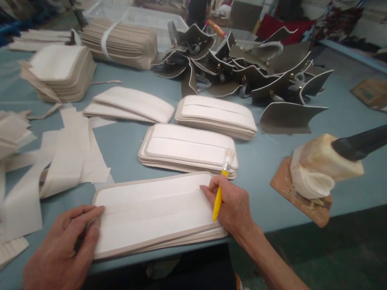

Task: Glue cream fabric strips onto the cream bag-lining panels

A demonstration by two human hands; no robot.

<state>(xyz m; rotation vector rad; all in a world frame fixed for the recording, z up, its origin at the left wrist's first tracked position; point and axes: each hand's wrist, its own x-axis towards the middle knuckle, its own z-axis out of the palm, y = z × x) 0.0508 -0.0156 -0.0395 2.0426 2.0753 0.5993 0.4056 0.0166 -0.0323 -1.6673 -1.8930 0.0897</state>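
Your left hand (62,252) touches the left end of a white panel (152,210), which tops a low stack (195,237) at the near edge of the tabletop (255,174) — whether that grip pinches cannot be told. Your right hand (232,202) has its grip closed around a yellow-handled brush (217,204), bristles up, at the panel's right end — a smaller stack of panels (186,141) just beyond, grey-brown pieces (283,115) farther back.
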